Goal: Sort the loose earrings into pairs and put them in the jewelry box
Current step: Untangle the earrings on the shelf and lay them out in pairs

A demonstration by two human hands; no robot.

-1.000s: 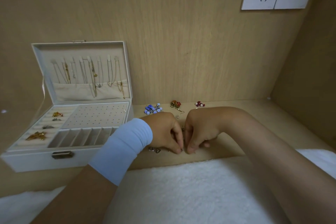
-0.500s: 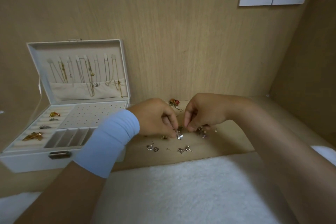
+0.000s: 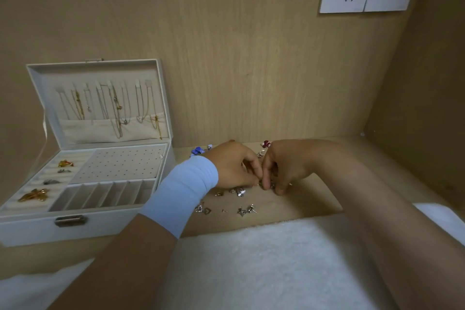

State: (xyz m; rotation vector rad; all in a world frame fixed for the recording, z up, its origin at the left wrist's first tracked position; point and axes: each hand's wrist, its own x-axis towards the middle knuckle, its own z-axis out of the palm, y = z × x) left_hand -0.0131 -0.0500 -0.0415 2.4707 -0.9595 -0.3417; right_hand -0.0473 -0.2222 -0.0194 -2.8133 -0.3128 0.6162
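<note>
Several loose earrings on desk beside open jewelry box | left grip, right grip curled over them, fingertips meeting, hold unclear | likely tiny, light, slippery; pinch the ornament, not the post.

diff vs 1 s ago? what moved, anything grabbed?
Left hand and right hand moved back toward the wall, uncovering silver earrings near the front edge. Whether either pinches anything is unclear. Box open as before; blue earrings unmoved.
</note>
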